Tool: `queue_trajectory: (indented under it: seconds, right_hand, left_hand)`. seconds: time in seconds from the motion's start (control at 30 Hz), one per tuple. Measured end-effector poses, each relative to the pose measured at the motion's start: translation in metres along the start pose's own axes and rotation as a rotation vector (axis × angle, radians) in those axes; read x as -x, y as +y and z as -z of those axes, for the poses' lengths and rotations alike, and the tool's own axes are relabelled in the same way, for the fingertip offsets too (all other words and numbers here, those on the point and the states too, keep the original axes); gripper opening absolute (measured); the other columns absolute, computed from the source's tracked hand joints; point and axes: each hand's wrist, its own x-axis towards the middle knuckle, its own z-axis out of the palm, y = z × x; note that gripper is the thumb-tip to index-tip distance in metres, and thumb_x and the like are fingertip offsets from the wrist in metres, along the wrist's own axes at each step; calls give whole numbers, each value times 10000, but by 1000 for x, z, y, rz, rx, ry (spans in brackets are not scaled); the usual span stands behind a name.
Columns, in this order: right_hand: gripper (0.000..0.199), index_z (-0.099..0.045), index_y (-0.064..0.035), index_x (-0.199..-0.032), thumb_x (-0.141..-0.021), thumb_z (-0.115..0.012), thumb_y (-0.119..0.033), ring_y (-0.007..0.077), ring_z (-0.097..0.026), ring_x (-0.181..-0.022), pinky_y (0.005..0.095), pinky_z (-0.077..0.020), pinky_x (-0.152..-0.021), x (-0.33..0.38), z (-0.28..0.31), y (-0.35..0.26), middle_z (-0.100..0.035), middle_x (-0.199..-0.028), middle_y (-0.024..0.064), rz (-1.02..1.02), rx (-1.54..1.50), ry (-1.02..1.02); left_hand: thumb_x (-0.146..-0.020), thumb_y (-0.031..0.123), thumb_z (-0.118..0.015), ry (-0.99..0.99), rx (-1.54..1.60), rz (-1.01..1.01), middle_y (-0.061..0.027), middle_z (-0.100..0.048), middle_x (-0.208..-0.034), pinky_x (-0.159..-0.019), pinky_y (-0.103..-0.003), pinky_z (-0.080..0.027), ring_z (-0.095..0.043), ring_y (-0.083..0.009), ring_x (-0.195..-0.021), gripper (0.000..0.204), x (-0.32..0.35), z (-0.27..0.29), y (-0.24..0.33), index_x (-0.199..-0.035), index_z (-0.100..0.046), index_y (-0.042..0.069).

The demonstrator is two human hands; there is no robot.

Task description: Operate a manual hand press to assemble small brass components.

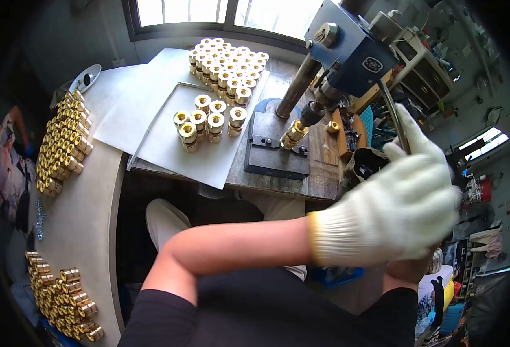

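Both my hands wear white knitted gloves and are up at the right, at the long metal lever (395, 113) of a blue bench press (350, 55). My left hand (391, 211) reaches across my body, closed at the lever's lower end, its fingers mostly hidden and blurred. Behind it, my right hand (420, 141) grips the lever, with one finger lying up along the bar. Under the press's dark spindle (313, 113), a brass fitting (293, 134) stands upright on the black base (275, 161). The spindle's lower end meets the fitting's top.
Several brass fittings (215, 124) stand on a metal sheet (205, 159) left of the press, with a dense block behind them. More are piled on the left table (96, 231). One fitting (332, 126) sits right of the press, beside a wooden tray (356, 136).
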Motion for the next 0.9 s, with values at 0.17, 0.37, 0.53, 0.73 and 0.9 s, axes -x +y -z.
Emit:
queue_trajectory:
  seconds: [0.17, 0.37, 0.53, 0.73, 0.9]
  right_hand:
    - [772, -487, -197, -1778, -1080, -781, -48, 95, -749, -1101, 263, -627, -970, 10, 14, -21, -787, -1269, 60, -403, 462, 67]
    - [806, -496, -250, -1778, -1065, -793, -20, 111, -742, -1086, 313, -628, -966, 24, -14, -6, -776, -1227, 57, -332, 156, 120]
    - [670, -552, -173, -1731, -1100, -762, -86, 154, -757, -1108, 343, -603, -996, 26, -79, 45, -770, -1321, 90, -545, -66, 199]
    - [609, -584, -141, -1696, -1111, -748, -91, 167, -750, -1163, 348, -589, -1029, 28, -105, 52, -756, -1374, 110, -209, 182, 362]
    - [492, -660, -55, -1606, -1119, -728, -59, 210, -727, -1277, 350, -568, -1095, 51, -94, 20, -727, -1468, 150, 42, 115, 469]
  left_hand:
    - [-926, 256, -710, -339, -381, -142, -137, -736, -1131, -1128, -497, -523, -683, -313, -1090, 287, -24, -70, 0, -1059, -804, 21]
    - [-1014, 192, -655, -321, -710, -237, -115, -750, -1343, -1332, -455, -457, -681, -241, -1313, 285, 37, -96, -19, -1220, -780, 40]
    - [-915, 274, -749, -332, -527, 151, -34, -740, -1066, -1140, -493, -559, -691, -266, -1139, 182, 79, -124, -31, -955, -789, 102]
    - [-889, 365, -795, -352, -224, -19, -63, -713, -1038, -1180, -484, -515, -670, -300, -1132, 261, 54, -59, -50, -942, -756, 112]
    - [-854, 352, -881, -283, -119, -6, -101, -740, -1289, -1309, -523, -479, -655, -321, -1396, 461, 92, -5, 9, -1204, -780, 69]
